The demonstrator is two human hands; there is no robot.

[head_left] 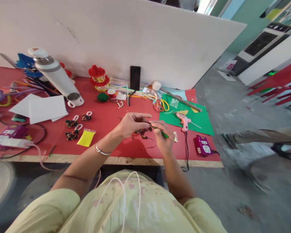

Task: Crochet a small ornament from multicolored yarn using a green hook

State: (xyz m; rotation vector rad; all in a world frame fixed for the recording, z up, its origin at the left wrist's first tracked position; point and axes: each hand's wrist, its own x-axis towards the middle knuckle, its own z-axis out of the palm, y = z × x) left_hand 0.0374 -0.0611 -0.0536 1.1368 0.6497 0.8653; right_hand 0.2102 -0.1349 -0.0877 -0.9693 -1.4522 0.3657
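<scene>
Left hand (129, 126) pinches multicoloured yarn piece (142, 131), apparently for steadiness; right hand (165, 138) grips green-handled tool (164, 134), likely crochet hook, pen-style for control.

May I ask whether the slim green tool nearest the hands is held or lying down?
Held: the right hand curls around the slim green tool.

Pretty bright, kinda soft light, with a blown-out patch up top right. Soft shadow on the red tabletop (104, 113). Red furniture (279, 77) off right looks smeary, edges stretched.
</scene>
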